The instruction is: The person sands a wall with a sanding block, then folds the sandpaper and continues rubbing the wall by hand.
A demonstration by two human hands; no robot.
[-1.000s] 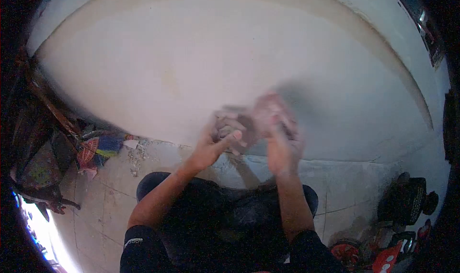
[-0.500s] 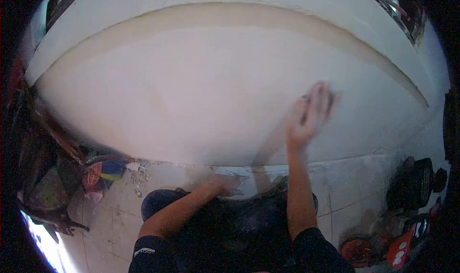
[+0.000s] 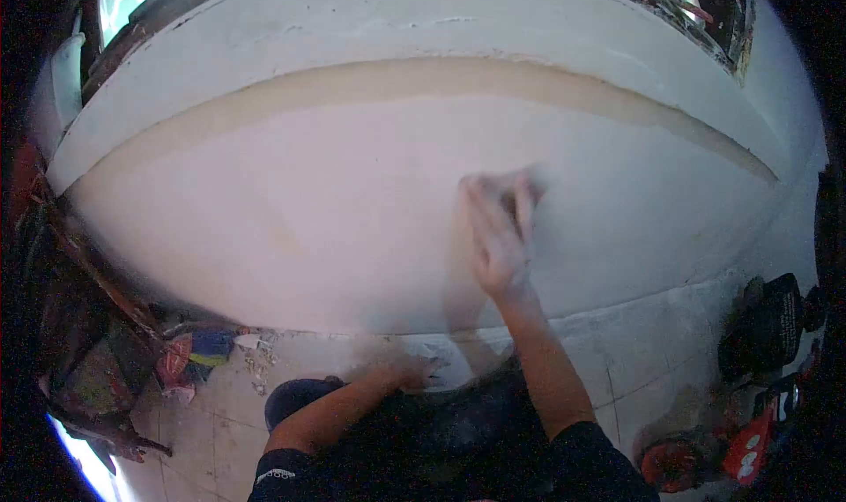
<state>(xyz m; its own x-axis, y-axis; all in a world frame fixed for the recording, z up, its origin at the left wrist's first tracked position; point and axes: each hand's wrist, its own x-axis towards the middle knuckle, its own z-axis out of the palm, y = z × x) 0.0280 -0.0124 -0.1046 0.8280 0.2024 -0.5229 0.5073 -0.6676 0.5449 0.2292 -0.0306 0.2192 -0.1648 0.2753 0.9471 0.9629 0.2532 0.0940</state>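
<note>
Right fingers, blurred, against white wall

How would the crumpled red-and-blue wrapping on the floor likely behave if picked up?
The wrapping would probably sag, since it lies in loose folds. It looks thin, so it is likely light, though its folds could hide something heavier.
</note>
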